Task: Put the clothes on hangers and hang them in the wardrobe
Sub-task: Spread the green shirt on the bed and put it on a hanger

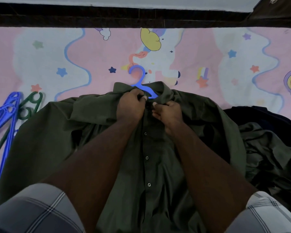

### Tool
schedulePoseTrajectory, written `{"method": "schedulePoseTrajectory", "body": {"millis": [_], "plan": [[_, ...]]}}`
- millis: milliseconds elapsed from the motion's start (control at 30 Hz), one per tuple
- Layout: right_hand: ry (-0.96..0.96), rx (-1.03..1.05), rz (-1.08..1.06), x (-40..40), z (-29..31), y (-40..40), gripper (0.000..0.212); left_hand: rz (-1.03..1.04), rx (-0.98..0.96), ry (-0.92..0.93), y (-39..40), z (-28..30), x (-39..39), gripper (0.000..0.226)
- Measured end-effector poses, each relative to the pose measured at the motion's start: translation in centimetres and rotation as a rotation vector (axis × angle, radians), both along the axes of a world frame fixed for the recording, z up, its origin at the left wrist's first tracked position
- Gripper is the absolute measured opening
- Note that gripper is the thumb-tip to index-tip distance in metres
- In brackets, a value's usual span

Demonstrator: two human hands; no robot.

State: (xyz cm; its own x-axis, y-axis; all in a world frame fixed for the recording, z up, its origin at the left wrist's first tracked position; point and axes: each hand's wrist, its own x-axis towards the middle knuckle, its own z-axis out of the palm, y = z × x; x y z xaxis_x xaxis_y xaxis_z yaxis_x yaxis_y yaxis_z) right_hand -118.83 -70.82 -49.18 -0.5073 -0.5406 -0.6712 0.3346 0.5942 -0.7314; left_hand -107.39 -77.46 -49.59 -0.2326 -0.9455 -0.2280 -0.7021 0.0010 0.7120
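A dark green button-up shirt (151, 165) lies front-up on the bed, buttoned down its middle. A blue plastic hanger (139, 76) sits inside it, with its hook sticking out past the collar. My left hand (130, 105) pinches the left edge of the collar opening near the top button. Just to its right, my right hand (168, 111) grips the other edge of the placket. The hanger's shoulders are hidden under the cloth.
A pile of spare blue and green hangers (8, 113) lies at the left edge of the bed. More dark clothes (269, 148) are heaped at the right. The pink cartoon bedsheet (74, 64) stretches to a dark headboard (124, 15).
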Motion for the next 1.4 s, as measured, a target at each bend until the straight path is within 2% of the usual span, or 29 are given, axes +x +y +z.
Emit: {"method": "schedulePoseTrajectory", "body": {"millis": [167, 267, 467, 700, 833, 1000, 1167, 1300, 1400], "plan": [[-0.006, 0.003, 0.058, -0.7, 0.6, 0.3, 0.019, -0.009, -0.010, -0.085, -0.6, 0.7, -1.5, 0.009], [-0.020, 0.009, 0.023, -0.9, 0.9, 0.1, 0.021, -0.003, 0.019, -0.099, -0.5, 1.1, -1.3, 0.009], [0.033, -0.076, -0.065, 1.6, 1.6, -0.4, 0.012, 0.013, 0.105, 0.074, 0.9, 2.5, 0.6, 0.004], [0.070, -0.085, 0.055, 3.3, 1.5, -0.3, 0.013, 0.130, 0.279, 0.272, 1.6, 2.8, 2.2, 0.024], [0.141, -0.090, 0.130, 3.6, 1.9, 0.4, 0.020, 0.159, 0.316, 0.316, 1.7, 3.0, 2.6, 0.022], [0.235, -0.112, 0.211, 3.7, 2.6, 1.2, 0.025, 0.226, 0.378, 0.408, 2.2, 4.0, 2.8, 0.009], [0.346, -0.129, 0.270, 3.4, 3.1, 1.4, 0.012, 0.211, 0.501, 0.501, 2.6, 5.0, 3.1, 0.012], [0.312, -0.114, 0.264, 3.7, 3.1, 1.6, 0.015, 0.158, 0.453, 0.431, 2.4, 5.0, 3.6, 0.014], [0.192, -0.119, 0.191, 4.1, 3.0, 1.6, 0.013, 0.195, 0.431, 0.409, 2.4, 4.9, 3.6, 0.011]]}}
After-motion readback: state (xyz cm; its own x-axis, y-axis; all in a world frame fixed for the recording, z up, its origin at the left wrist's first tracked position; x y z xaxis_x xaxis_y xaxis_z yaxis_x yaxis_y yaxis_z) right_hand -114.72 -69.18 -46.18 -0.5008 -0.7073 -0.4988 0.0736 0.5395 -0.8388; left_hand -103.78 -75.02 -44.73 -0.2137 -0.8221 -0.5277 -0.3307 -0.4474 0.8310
